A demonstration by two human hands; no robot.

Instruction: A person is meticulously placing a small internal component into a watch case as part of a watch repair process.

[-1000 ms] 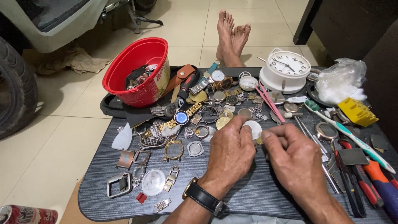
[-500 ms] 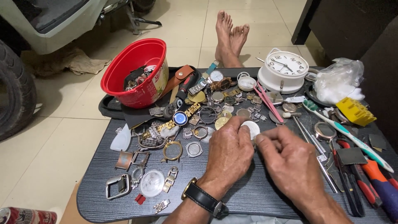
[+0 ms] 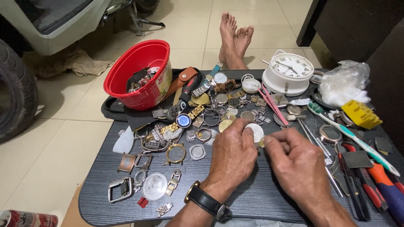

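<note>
Hands over dark tabletop [image 3: 261, 201], near edge. We wear a black-strapped wristwatch [image 3: 206, 201] on our left wrist. Our left hand [image 3: 233, 157] lies knuckles up, fingers curled, tips pinching a small white round disc [image 3: 255, 131]. Our right hand [image 3: 296, 166] is curled beside it, thumb and forefinger closed on a tiny brass-coloured part [image 3: 262, 143] that touches the disc. Left of our hands: loose watch cases, a gold bezel ring [image 3: 175, 153], a blue-dialled watch [image 3: 184, 120]. Right: toothbrush [image 3: 353, 136], red-handled pliers [image 3: 366, 185]. Farther back: red bowl [image 3: 141, 71] with watch parts, white alarm clock [image 3: 290, 71]. Beyond, our bare feet [image 3: 235, 38] on tiled floor.
</note>
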